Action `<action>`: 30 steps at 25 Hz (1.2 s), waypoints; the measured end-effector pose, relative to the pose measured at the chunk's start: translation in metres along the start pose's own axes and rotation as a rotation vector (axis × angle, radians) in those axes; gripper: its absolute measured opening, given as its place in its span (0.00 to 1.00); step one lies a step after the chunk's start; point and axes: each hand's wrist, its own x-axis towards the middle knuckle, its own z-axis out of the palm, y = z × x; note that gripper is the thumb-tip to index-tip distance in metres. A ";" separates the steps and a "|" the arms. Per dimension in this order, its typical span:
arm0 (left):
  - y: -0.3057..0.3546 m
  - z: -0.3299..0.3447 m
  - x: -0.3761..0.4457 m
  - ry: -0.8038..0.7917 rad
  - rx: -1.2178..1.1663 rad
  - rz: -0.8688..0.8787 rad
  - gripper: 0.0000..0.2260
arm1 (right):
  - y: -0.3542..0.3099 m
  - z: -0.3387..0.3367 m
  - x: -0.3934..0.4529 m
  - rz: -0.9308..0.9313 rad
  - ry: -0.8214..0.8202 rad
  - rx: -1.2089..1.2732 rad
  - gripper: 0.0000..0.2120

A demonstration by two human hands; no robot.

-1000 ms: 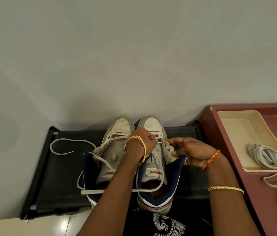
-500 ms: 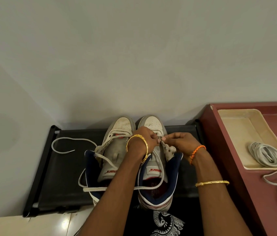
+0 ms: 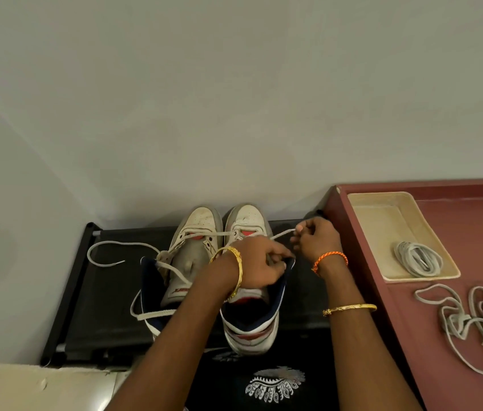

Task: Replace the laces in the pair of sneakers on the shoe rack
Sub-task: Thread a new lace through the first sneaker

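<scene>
Pair of white high-top sneakers with navy collars sits side by side, toes to the far wall, on the black fabric-topped shoe rack (image 3: 86, 307). Left sneaker (image 3: 186, 262) still has a loose white lace (image 3: 109, 253) trailing out to the left over the rack. Left hand (image 3: 259, 266) reaches across onto the right sneaker (image 3: 247, 221), fingers curled around its right eyelet flap (exact grip point partly hidden by the knuckles). Right hand (image 3: 315, 237) is just right of that shoe, thumb and fingertips pinching the end of a white lace strand (image 3: 281, 233) that runs taut from the far eyelets out to the right. Maroon cabinet top (image 3: 412, 321) sits right of the rack. Cream rectangular plastic tray (image 3: 382, 212) at its far side holds a coiled white lace bundle (image 3: 418, 258). A tangled pile of greyish laces (image 3: 477, 318) lies loose on the cabinet top near the tray.
</scene>
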 end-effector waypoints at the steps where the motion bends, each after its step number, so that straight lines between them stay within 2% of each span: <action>1: 0.004 0.004 -0.005 -0.031 -0.020 0.003 0.15 | -0.006 -0.008 -0.006 -0.052 0.045 0.027 0.06; 4: 0.014 0.010 -0.015 0.047 -0.038 -0.045 0.14 | -0.024 -0.033 -0.030 -0.282 0.250 0.049 0.07; 7: 0.034 0.021 -0.023 0.130 0.057 -0.062 0.13 | -0.048 -0.061 -0.052 -0.538 0.468 0.135 0.09; 9: 0.042 0.032 -0.024 0.206 0.074 -0.112 0.13 | -0.062 -0.074 -0.065 -0.675 0.517 0.210 0.09; 11: 0.046 0.040 -0.026 0.237 0.056 -0.154 0.13 | -0.072 -0.078 -0.072 -0.730 0.517 0.294 0.10; 13: 0.042 0.047 -0.028 0.195 0.067 -0.140 0.19 | -0.072 -0.073 -0.065 -0.629 0.420 0.524 0.11; 15: 0.034 0.055 -0.029 0.132 0.080 -0.113 0.28 | -0.060 -0.062 -0.053 -0.368 0.262 0.754 0.11; 16: 0.030 0.057 -0.028 0.133 0.061 -0.123 0.31 | -0.051 -0.055 -0.048 -0.243 0.212 0.709 0.11; 18: 0.024 0.061 -0.021 0.179 0.028 -0.170 0.32 | -0.022 -0.039 -0.035 -0.093 0.137 0.275 0.07; 20: 0.024 0.062 -0.018 0.226 0.037 -0.224 0.24 | -0.002 -0.024 -0.025 -0.032 -0.017 -0.091 0.09; 23: 0.029 0.061 -0.014 0.295 -0.032 -0.251 0.12 | 0.006 -0.007 -0.018 0.052 -0.207 -0.239 0.12; 26: 0.035 0.059 -0.008 0.333 -0.067 -0.257 0.08 | 0.010 0.004 -0.014 0.009 -0.131 -0.243 0.08; 30: 0.035 0.058 -0.003 0.338 -0.148 -0.351 0.08 | 0.008 0.001 -0.012 -0.103 0.037 -0.268 0.05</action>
